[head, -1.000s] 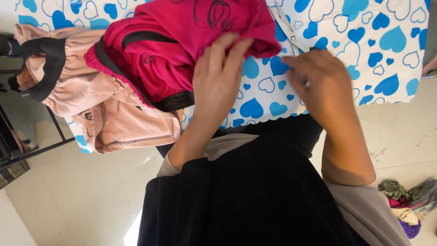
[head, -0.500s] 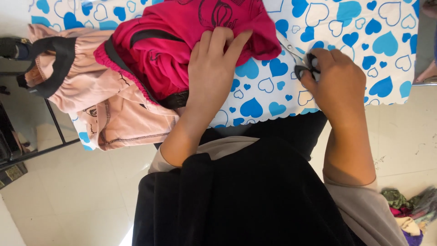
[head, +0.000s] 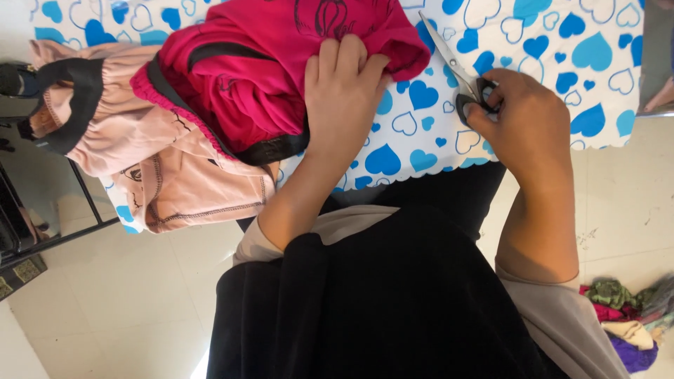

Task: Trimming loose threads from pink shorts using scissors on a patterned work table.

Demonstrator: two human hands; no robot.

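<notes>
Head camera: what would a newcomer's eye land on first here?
The bright pink garment at top centre, pressed flat by the left hand. Right of it, the right hand grips scissors over the white tablecloth with blue hearts. A pale pink garment hangs off the table's left edge.

Scissors (head: pixel 460 77) handles under the right hand's fingers (head: pixel 491 112); pink garment (head: pixel 281 63) top beyond the edge

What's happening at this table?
A person stands at a table under a heart-print cloth. The left hand lies flat on a pink garment, pinning it down. The right hand grips the handles of scissors, blades lying on the cloth just beside the garment, not yet in it. A paler garment hangs off the table edge.
</notes>
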